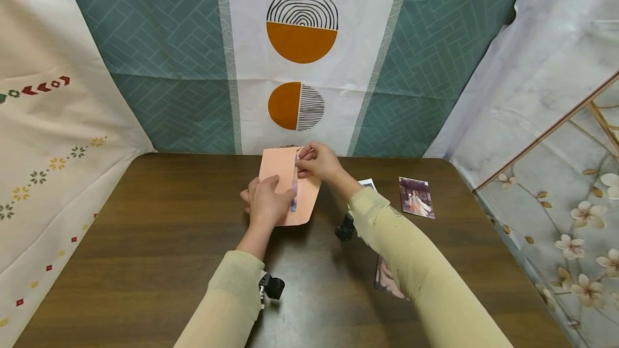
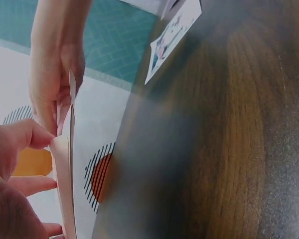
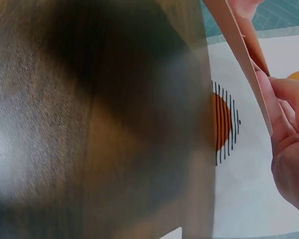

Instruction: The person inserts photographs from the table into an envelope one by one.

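Observation:
A peach paper envelope (image 1: pixel 278 162) is held up above the far part of the table, its opening running lengthwise and its flap folded out to the right. My left hand (image 1: pixel 267 197) grips its left side, thumb across the front. Inside the opening shows a narrow bluish-purple strip of a photo (image 1: pixel 294 205); the rest of it is hidden. My right hand (image 1: pixel 321 162) is at the upper end of the opening, thumb and fingertips pinching the photo's edge. In the left wrist view the envelope (image 2: pixel 64 159) appears edge-on between both hands.
On the brown wooden table (image 1: pixel 159 240), a photo print (image 1: pixel 417 197) lies at the right. A white-edged photo (image 1: pixel 368 183) and a pinkish photo (image 1: pixel 389 282) are partly covered by my right arm. Patterned cloths (image 1: pixel 309 106) hang around the table's back and sides.

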